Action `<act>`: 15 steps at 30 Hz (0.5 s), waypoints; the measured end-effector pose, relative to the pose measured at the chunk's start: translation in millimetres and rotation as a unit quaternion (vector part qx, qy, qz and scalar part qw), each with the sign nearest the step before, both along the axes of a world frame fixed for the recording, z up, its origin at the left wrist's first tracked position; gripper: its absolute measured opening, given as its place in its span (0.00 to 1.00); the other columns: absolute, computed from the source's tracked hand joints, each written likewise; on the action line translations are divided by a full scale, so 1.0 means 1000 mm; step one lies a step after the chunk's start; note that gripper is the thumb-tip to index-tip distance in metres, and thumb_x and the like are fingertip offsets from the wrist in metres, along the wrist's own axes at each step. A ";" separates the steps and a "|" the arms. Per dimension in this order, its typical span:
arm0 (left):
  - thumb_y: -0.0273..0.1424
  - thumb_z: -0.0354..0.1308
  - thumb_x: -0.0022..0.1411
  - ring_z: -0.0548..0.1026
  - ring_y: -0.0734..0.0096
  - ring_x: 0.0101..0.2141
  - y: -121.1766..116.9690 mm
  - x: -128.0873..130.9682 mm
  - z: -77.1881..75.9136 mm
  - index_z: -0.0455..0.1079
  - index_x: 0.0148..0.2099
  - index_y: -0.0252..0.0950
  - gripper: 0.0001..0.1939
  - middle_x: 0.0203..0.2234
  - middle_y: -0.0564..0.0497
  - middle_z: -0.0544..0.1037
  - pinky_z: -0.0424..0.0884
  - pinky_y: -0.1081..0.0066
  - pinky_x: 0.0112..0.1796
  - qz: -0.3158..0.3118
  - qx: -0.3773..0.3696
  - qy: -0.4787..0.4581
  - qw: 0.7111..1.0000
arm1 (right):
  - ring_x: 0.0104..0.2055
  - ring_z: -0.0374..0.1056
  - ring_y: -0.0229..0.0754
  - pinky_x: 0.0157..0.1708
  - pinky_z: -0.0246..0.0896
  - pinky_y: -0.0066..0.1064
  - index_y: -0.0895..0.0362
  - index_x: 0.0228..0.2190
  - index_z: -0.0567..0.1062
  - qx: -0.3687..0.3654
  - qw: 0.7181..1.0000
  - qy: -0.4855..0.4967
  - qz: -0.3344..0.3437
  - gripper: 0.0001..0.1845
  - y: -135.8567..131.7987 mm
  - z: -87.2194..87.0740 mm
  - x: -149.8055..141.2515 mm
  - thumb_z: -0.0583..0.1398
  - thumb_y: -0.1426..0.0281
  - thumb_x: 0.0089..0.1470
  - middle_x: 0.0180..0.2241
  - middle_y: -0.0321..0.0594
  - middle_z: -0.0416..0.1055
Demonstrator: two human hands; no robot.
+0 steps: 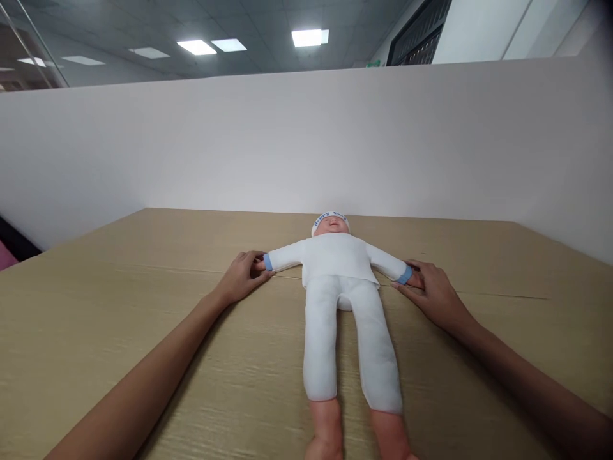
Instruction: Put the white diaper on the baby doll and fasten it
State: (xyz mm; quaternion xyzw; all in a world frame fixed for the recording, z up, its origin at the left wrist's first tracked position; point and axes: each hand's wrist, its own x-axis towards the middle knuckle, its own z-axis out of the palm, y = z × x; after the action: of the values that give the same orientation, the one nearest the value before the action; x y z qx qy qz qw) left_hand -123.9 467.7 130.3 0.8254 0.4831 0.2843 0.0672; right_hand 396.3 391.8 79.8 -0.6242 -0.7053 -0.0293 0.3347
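A baby doll (339, 259) lies on its back with its head away from me and its feet toward me. It wears a white long-sleeved top with blue cuffs, white trousers (322, 338) and a white headband (330, 216) with blue lettering. Both its arms are spread out to the sides. On the left, my left hand (244, 275) is closed around the doll's hand at the blue cuff. On the right, my right hand (433, 291) grips the doll's other hand, thumb below the cuff. The doll's feet are partly cut off by the lower frame edge.
The doll lies on a wide tan tabletop (143, 306) with thin seams across it. A white partition wall (287, 140) rises behind the table's far edge. Something black and pink (14, 246) shows at the far left. Ceiling lights (306, 38) are above.
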 end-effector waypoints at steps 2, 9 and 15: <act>0.50 0.61 0.70 0.76 0.50 0.54 -0.003 -0.007 -0.001 0.72 0.62 0.35 0.29 0.53 0.40 0.81 0.72 0.55 0.55 0.002 0.005 -0.012 1.000 | 0.58 0.71 0.60 0.60 0.63 0.50 0.57 0.58 0.74 -0.009 1.000 0.005 -0.009 0.37 -0.008 -0.002 0.010 0.60 0.41 0.63 0.56 0.56 0.76; 0.51 0.61 0.68 0.76 0.50 0.51 -0.009 -0.008 0.001 0.75 0.56 0.36 0.26 0.50 0.42 0.83 0.73 0.55 0.53 0.014 0.003 -0.022 1.000 | 0.55 0.73 0.60 0.59 0.65 0.54 0.56 0.53 0.77 -0.009 0.998 0.043 -0.037 0.35 -0.010 -0.008 0.022 0.60 0.40 0.61 0.53 0.52 0.79; 0.54 0.51 0.74 0.77 0.52 0.49 -0.006 -0.011 0.003 0.79 0.50 0.39 0.26 0.46 0.44 0.85 0.71 0.56 0.51 0.037 -0.016 -0.048 0.998 | 0.55 0.74 0.61 0.59 0.67 0.56 0.56 0.52 0.78 0.002 0.997 0.060 -0.044 0.34 -0.006 -0.011 0.017 0.62 0.42 0.58 0.52 0.52 0.80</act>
State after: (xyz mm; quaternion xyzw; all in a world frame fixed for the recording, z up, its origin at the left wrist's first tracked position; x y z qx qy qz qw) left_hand -134.9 462.1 133.3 0.7912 0.5140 0.3180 0.0931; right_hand 412.9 385.5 68.9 -0.6544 -0.6559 -0.0084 0.3761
